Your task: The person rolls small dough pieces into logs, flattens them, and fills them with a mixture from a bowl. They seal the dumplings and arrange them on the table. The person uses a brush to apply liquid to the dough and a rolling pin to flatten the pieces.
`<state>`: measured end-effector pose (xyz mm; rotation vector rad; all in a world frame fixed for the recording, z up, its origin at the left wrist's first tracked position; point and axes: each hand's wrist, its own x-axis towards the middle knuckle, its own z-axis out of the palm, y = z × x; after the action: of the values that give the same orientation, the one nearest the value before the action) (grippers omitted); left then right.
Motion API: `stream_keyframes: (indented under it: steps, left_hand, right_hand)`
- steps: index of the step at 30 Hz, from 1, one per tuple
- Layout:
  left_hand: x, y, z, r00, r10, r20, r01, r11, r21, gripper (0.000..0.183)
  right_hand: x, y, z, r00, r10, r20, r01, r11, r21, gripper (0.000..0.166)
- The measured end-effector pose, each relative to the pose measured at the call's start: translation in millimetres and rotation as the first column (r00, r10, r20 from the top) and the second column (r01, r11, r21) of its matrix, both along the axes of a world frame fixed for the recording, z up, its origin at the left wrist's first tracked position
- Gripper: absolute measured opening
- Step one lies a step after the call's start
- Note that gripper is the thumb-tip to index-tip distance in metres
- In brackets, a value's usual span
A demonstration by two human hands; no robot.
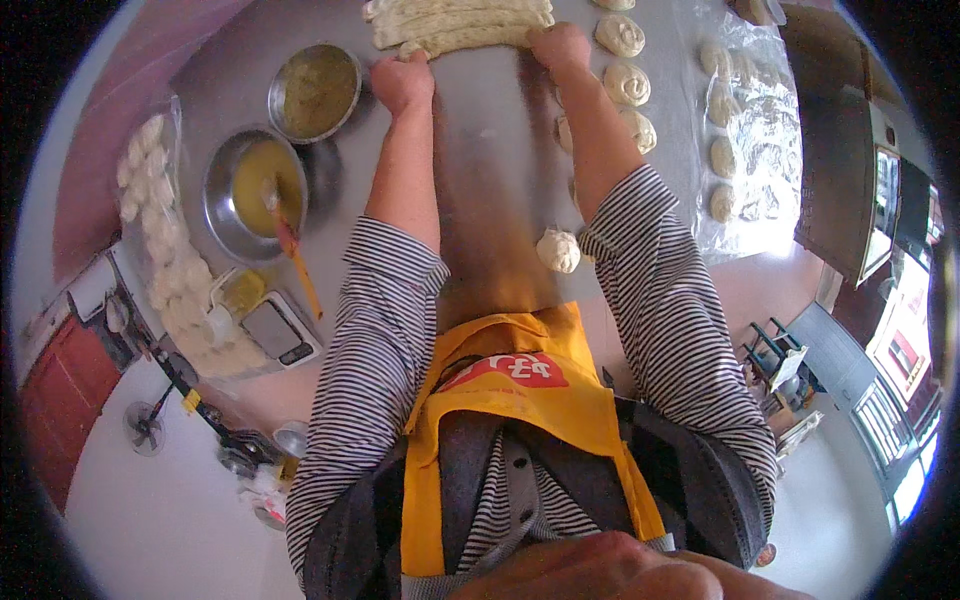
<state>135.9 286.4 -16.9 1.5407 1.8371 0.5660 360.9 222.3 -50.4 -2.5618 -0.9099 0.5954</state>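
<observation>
Several long strips of pale dough (461, 21) lie side by side across the far part of the metal worktop (480, 142). My left hand (403, 82) is closed on the left end of the nearest strip, with a bit of dough showing at the fingertips. At the strip's right end, my right hand (562, 49) pinches the dough, its fingertips partly hidden. Beside my right forearm runs a row of coiled dough rounds (627, 84), some covered by the arm. A lone dough ball (559, 251) sits near the worktop's front edge, by my right sleeve.
Left of my arm stand a steel bowl of yellowish-brown mixture (315, 94) and a steel bowl of yellow liquid (217, 202) holding a wooden-handled brush (289, 240). Nearby are a digital scale (277, 330) and plastic-covered dough pieces (169, 255). More rounds lie under clear plastic (765, 150) at right.
</observation>
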Motion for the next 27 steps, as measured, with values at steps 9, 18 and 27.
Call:
stream_keyframes:
  steps: [9, 18, 27]
  left_hand:
    - [-58.8, -113.7, 71.4, 0.853, -0.270, 0.447, 0.193, 0.958, 0.211, 0.011]
    - [-237.2, -245.9, 44.9, 0.916, -0.351, 0.195, 0.393, 0.885, -0.249, 0.023]
    - [-245.8, -257.9, 18.9, 0.846, -0.453, 0.282, 0.490, 0.868, -0.074, 0.027]
  right_hand:
    - [-97.1, -87.2, 136.0, 0.970, 0.173, -0.168, -0.101, 0.924, 0.368, 0.033]
    - [-159.6, -206.1, 44.3, 0.751, 0.650, 0.116, -0.656, 0.712, 0.250, 0.022]
    - [-242.6, -190.0, 34.1, 0.723, 0.218, 0.656, -0.357, 0.930, 0.085, 0.045]
